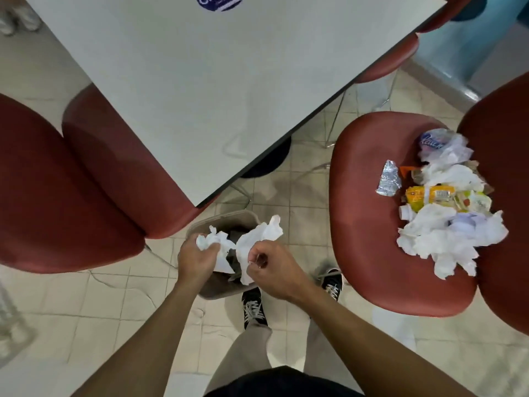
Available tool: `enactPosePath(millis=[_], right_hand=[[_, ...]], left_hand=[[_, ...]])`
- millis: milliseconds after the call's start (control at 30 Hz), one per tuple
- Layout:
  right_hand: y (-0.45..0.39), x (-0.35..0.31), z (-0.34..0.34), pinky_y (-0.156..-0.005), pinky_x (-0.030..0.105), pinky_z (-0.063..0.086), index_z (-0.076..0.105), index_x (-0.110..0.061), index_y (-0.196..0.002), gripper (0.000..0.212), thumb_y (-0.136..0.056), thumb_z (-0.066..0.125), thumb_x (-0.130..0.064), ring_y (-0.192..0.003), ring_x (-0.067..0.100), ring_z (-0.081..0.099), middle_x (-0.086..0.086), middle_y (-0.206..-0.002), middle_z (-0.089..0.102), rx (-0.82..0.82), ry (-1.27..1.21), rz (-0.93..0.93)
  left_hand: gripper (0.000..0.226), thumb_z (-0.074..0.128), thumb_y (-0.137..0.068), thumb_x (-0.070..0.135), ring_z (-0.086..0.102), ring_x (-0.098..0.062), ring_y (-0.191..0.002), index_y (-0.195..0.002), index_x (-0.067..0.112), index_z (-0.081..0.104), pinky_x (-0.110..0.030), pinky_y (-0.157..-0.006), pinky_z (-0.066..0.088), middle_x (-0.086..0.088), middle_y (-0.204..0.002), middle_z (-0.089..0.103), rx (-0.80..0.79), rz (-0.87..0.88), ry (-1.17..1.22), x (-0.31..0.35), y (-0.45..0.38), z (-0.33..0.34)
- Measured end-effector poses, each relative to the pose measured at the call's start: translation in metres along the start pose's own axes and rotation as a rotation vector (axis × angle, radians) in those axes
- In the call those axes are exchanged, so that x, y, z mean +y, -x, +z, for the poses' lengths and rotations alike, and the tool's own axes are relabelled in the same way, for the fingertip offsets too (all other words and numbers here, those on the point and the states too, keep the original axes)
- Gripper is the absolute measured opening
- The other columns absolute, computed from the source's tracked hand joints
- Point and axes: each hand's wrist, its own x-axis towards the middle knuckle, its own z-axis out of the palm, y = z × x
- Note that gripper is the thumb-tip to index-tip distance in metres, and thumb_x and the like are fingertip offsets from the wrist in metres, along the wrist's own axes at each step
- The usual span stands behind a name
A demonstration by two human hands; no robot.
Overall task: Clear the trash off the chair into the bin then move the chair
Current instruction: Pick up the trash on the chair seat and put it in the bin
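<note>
Both hands hold crumpled paper over the bin: left hand grips one wad, right hand pinches another. Most trash waits on the chair, right.

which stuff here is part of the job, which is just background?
In the job:
- left hand and right hand, each gripping crumpled tissue
- bin beneath them
- trash pile on the right chair

Just there:
- white table
- left chair
- blue sticker
</note>
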Motion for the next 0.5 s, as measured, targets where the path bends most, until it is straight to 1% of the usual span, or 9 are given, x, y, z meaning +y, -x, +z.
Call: enactPosePath(millis=[100, 133, 200, 267, 300, 367, 433, 500], right_hand=[[-0.007, -0.007, 0.026, -0.059, 0.015, 0.042, 0.058, -0.022, -0.072, 0.014, -0.081, 0.059, -0.010, -0.063, 0.002, 0.052, -0.009, -0.070, 0.058, -0.070, 0.013, 0.031], [-0.010, -0.007, 0.033, -0.061, 0.015, 0.042, 0.059, -0.022, -0.074, 0.013, -0.081, 0.059, -0.011, -0.065, 0.002, 0.054, -0.009, -0.072, 0.059, -0.079, 0.023, 0.046], [-0.015, -0.005, 0.045, -0.067, 0.018, 0.046, 0.064, -0.020, -0.084, 0.010, -0.083, 0.058, -0.012, -0.072, 0.004, 0.057, -0.007, -0.079, 0.063, -0.075, 0.039, 0.085], [-0.021, 0.002, 0.052, -0.073, 0.020, 0.047, 0.067, -0.017, -0.101, 0.021, -0.086, 0.053, -0.012, -0.080, 0.011, 0.060, -0.001, -0.091, 0.068, -0.060, 0.065, 0.137], [-0.024, 0.006, 0.054, -0.075, 0.022, 0.048, 0.065, -0.015, -0.110, 0.027, -0.088, 0.051, -0.012, -0.083, 0.014, 0.061, 0.002, -0.095, 0.069, -0.056, 0.077, 0.157], [-0.027, 0.014, 0.055, -0.078, 0.028, 0.052, 0.062, -0.015, -0.119, 0.034, -0.088, 0.048, -0.011, -0.085, 0.020, 0.062, 0.005, -0.096, 0.069, -0.027, 0.093, 0.180], [-0.027, 0.020, 0.051, -0.077, 0.033, 0.054, 0.063, -0.016, -0.115, 0.032, -0.088, 0.047, -0.011, -0.085, 0.022, 0.063, 0.005, -0.095, 0.068, 0.006, 0.105, 0.199], [-0.026, 0.028, 0.044, -0.073, 0.034, 0.054, 0.065, -0.015, -0.108, 0.028, -0.088, 0.046, -0.011, -0.082, 0.023, 0.063, 0.004, -0.091, 0.067, 0.016, 0.112, 0.209]], left_hand=[[0.013, 0.068, -0.082, 0.011, 0.052, -0.021, -0.079, -0.088, 0.014, 0.056, -0.023, -0.057, 0.037, 0.004, -0.077, 0.055, 0.047, -0.007, 0.026, -0.018, -0.007, -0.020], [0.014, 0.069, -0.082, 0.011, 0.053, -0.021, -0.080, -0.088, 0.014, 0.056, -0.024, -0.058, 0.036, 0.002, -0.078, 0.056, 0.048, -0.010, 0.031, -0.023, -0.009, -0.025], [0.017, 0.071, -0.080, 0.012, 0.054, -0.022, -0.083, -0.091, 0.015, 0.057, -0.026, -0.067, 0.037, -0.002, -0.087, 0.059, 0.030, -0.016, 0.020, -0.033, -0.012, -0.029], [0.024, 0.072, -0.079, 0.014, 0.056, -0.023, -0.089, -0.099, 0.016, 0.059, -0.027, -0.073, 0.040, -0.003, -0.096, 0.061, -0.006, -0.025, 0.028, -0.043, -0.016, -0.029], [0.030, 0.072, -0.079, 0.014, 0.056, -0.022, -0.093, -0.106, 0.017, 0.060, -0.028, -0.076, 0.042, -0.002, -0.101, 0.061, -0.025, -0.035, 0.025, -0.047, -0.018, -0.028], [0.043, 0.073, -0.078, 0.014, 0.056, -0.021, -0.101, -0.117, 0.020, 0.059, -0.028, -0.082, 0.044, 0.000, -0.111, 0.060, -0.061, -0.026, -0.001, -0.049, -0.019, -0.024], [0.053, 0.074, -0.076, 0.011, 0.058, -0.020, -0.106, -0.125, 0.022, 0.058, -0.028, -0.088, 0.045, 0.000, -0.118, 0.062, -0.102, -0.018, 0.006, -0.048, -0.020, -0.019], [0.058, 0.077, -0.073, 0.011, 0.060, -0.017, -0.106, -0.126, 0.023, 0.057, -0.025, -0.089, 0.045, -0.001, -0.119, 0.064, -0.139, -0.029, 0.028, -0.045, -0.018, -0.012]])
